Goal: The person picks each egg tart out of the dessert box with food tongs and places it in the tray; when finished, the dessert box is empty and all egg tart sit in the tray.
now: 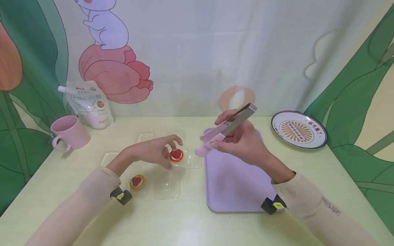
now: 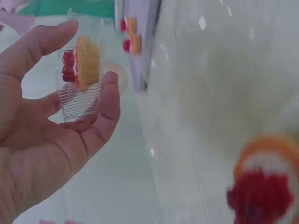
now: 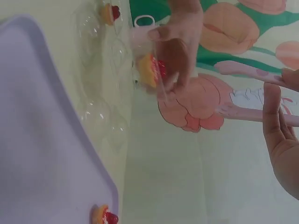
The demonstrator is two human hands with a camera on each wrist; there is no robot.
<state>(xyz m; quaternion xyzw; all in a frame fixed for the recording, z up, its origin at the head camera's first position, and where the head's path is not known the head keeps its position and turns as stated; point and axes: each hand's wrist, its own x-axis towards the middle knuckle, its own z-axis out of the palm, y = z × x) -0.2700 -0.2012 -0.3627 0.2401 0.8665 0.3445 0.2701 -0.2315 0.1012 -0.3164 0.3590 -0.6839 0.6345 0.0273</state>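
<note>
My left hand holds a small clear plastic container between thumb and fingers, lifted off the table. Inside it sits a tart with a red topping and a golden crust. To its right, my right hand grips a pair of metal tongs with pink ends. The tong tips are spread apart with nothing between them, pointing toward the left hand. Another red-topped tart lies below the left wrist, by the clear plastic packaging.
A purple tray lies under the right hand; a tart shows at its edge in the right wrist view. A pink mug and a white pouch stand back left. A patterned plate lies back right.
</note>
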